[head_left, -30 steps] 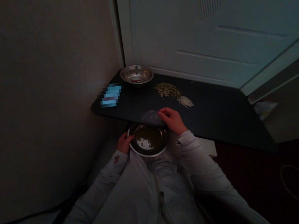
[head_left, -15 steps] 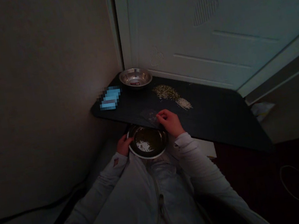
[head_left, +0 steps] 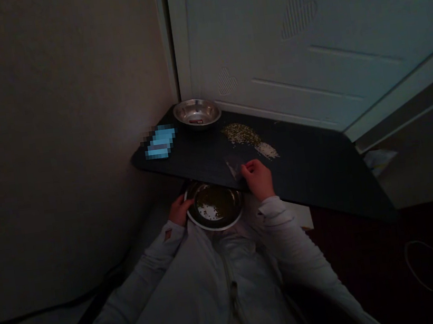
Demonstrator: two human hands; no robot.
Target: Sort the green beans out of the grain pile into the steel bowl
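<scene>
My left hand [head_left: 178, 210] is closed on the left rim of a metal bowl [head_left: 217, 227], its thumb over the edge. Dark green beans and a white patch of grains lie in the bowl, close to my lap and just below the table's near edge. Over that edge, my right hand [head_left: 257, 179] pinches a thin piece of clear plastic [head_left: 234, 169]; whether it is a bag or a sheet, I cannot tell. Behind this hand, a pile of mixed green and pale grains [head_left: 240, 133] adjoins a small white heap [head_left: 266, 150] on the tabletop.
A second metal bowl [head_left: 197, 114] with a small dark red item inside stands at the back left of the dark table [head_left: 313, 170]. Left of it lies a blurred-out bright blue screen [head_left: 160, 142]. A wall rises on the left, a white door [head_left: 263, 33] behind.
My right hand has moved to the right and drawn the clear plastic along, which now looks narrower. The left hand and its bowl have stayed in place.
</scene>
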